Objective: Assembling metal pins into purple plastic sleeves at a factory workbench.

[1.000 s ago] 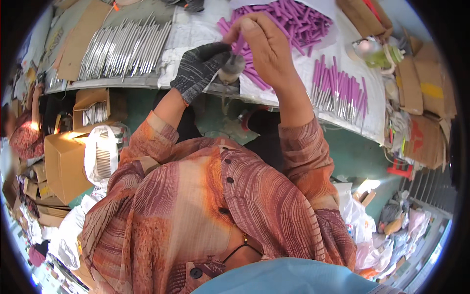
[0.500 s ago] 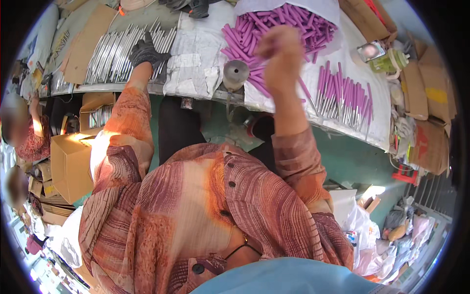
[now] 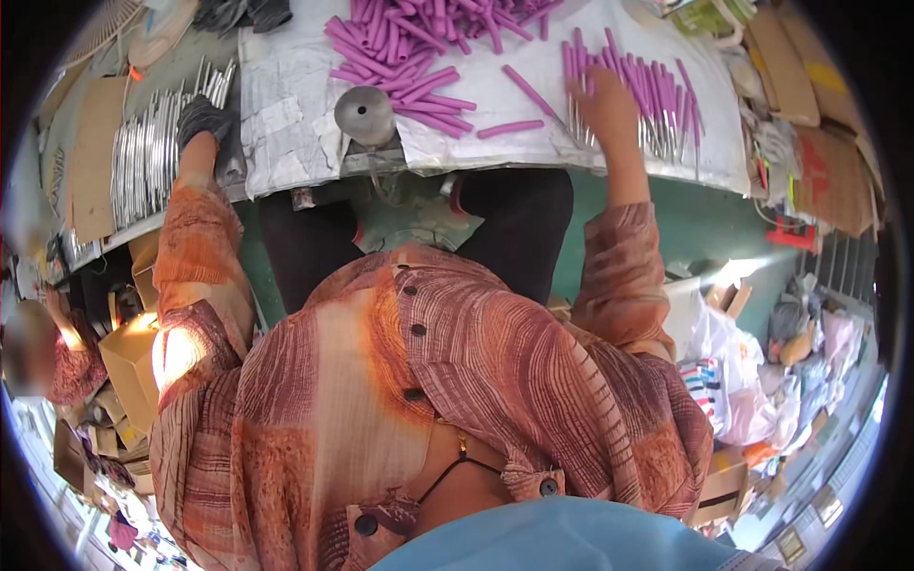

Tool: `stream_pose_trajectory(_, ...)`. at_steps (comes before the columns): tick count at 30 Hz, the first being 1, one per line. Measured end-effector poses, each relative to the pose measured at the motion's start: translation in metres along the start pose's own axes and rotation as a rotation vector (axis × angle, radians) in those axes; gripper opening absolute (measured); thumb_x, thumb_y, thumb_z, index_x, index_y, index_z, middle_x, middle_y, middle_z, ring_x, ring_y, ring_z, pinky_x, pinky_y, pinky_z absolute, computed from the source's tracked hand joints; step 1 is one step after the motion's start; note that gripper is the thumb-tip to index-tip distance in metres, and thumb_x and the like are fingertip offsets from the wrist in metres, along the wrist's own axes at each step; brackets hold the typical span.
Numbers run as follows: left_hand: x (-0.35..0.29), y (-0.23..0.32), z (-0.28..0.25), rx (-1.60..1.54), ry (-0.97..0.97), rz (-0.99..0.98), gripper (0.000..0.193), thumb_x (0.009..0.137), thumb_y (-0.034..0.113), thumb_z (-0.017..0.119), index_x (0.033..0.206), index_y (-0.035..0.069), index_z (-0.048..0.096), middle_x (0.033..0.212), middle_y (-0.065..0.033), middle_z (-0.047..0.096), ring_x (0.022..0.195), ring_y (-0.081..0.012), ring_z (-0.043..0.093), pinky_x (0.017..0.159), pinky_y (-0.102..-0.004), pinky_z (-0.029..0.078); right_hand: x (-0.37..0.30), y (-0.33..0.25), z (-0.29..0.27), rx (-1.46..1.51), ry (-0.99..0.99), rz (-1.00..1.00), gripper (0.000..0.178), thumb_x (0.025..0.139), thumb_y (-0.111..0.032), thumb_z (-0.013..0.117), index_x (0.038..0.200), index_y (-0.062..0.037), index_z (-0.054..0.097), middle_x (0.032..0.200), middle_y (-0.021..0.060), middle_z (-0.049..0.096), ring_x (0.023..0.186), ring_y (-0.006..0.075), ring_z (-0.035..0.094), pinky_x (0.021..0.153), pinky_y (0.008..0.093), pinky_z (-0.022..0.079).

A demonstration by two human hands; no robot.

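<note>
My left hand (image 3: pixel 205 121), in a dark grey glove, lies at the right end of a row of bare metal rods (image 3: pixel 148 152). Its fingers are bunched over the rods, and what they hold is hidden. On the right, my bare right hand (image 3: pixel 609 107) is slightly blurred, its fingers curled at the purple end of a rod. Around it lies a row of metal rods with purple sleeves (image 3: pixel 657 95). Between my hands, loose purple tubes (image 3: pixel 419 38) are heaped, with a single purple tube (image 3: pixel 510 128) apart from them.
A round metal funnel-like fixture (image 3: pixel 365 114) with a central hole stands at the table's front edge. White sheeting (image 3: pixel 295 114) covers much of the table. Cardboard (image 3: pixel 95 152) borders the bare rods; cartons (image 3: pixel 828 181) and plastic bags (image 3: pixel 733 362) stand at the right. Another person's sleeve (image 3: pixel 76 371) shows far left.
The view has shifted, so the table sits further left and higher. My right hand has moved from beside the purple heap to the sleeved rods. My left fingers, spread before, are now bunched.
</note>
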State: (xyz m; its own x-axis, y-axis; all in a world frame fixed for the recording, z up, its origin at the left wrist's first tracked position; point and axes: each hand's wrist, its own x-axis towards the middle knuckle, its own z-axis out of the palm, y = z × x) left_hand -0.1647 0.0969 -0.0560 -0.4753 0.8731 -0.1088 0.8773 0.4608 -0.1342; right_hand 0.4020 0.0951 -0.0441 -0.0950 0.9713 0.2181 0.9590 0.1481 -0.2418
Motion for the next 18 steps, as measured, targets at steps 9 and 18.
stream_pose_trajectory(9, 0.002, 0.013, 0.012, -0.085, 0.080, 0.020, 0.043, 0.075, 0.019, 0.049, 0.116, 0.009, 0.056, 0.114, -0.0207, 0.057, 0.106, -0.0365, 0.055, 0.089, -0.0430, 0.044, -0.032, -0.047, 0.027, -0.059, -0.175, -0.393, 0.009, 0.071, -0.009, 0.056, 0.079, -0.0081, 0.059, 0.077, 0.0051, 0.059, 0.081, 0.0278, 0.060, 0.065, 0.0405, 0.050)
stream_pose_trajectory(18, -0.033, -0.019, -0.024, -1.423, 0.332, 0.076, 0.036, 0.073, 0.022, 0.068, 0.100, 0.001, 0.060, 0.090, -0.0156, 0.065, 0.078, -0.0274, 0.063, 0.074, -0.0356, 0.049, -0.043, -0.078, 0.005, 0.791, -0.183, 0.015, 0.047, 0.077, -0.008, 0.061, 0.121, -0.0054, 0.044, 0.082, 0.0124, 0.063, 0.067, 0.0240, 0.063, 0.063, 0.0340, 0.050)
